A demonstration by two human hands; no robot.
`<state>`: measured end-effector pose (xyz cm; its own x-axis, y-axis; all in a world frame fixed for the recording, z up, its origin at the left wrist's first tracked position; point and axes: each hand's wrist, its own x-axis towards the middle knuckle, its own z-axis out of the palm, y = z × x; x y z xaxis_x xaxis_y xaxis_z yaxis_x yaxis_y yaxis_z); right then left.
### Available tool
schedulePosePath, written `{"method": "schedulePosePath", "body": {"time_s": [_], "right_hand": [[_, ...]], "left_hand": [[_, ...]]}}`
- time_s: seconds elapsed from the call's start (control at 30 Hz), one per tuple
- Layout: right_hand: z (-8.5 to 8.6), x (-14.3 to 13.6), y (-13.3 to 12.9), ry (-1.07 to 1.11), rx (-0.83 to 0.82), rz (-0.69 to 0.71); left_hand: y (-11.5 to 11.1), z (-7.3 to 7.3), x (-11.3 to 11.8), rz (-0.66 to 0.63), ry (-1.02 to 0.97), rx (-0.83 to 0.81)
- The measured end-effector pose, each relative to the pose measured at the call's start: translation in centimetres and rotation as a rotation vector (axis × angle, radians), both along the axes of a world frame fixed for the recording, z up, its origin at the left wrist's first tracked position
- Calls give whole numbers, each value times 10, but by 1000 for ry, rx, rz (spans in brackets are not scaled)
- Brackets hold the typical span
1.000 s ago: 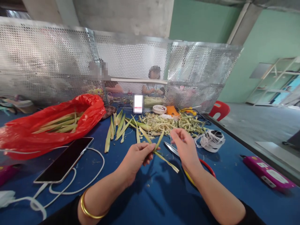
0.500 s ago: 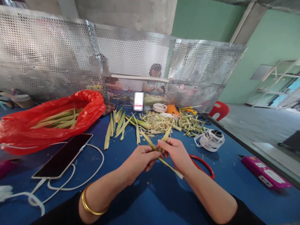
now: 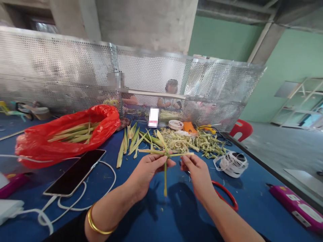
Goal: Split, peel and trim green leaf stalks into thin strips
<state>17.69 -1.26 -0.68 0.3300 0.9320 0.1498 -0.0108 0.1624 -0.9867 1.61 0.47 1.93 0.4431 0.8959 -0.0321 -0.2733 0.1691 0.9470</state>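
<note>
Leaf strips (image 3: 165, 181) crossed, the left hand (image 3: 147, 169) gripping their centre, the right hand (image 3: 199, 171) one end; loose leaves (image 3: 121, 153) lie uncrossed.

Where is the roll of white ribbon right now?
In the head view, the roll of white ribbon sits on the table's right side, beyond the red scissor handle.

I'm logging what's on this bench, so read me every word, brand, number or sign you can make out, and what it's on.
No text is readable.
Purple case at right: white markings, too blurred.
White roll behind the plant scraps: dark mark, too small.
Bright white rectangle by the mesh: pink strip, blurred.
</note>
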Motion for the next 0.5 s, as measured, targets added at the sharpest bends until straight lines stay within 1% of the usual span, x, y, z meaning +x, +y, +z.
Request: {"method": "schedulePosePath", "body": {"time_s": [0.03,0.1,0.17,0.2,0.3,0.4,0.5], "right_hand": [[0,-3,-2,-68,19,20],[-1,-10,-6,-130,29,180],[-1,-18,-11,-100,-1,338],[-1,-22,-13,-77,-20,378],[-1,-28,-18,-95,-18,383],[1,-28,-20,-211,56,380],[1,-25,-19,-293,105,410]], "left_hand": [[2,0,-1,5,-27,17],[4,-1,-1,13,-40,45],[4,-5,1,23,-24,47],[3,-8,2,25,-17,44],[2,-13,6,23,-31,27],[2,-16,7,6,-70,-8],[2,-16,6,-22,-83,5]]}}
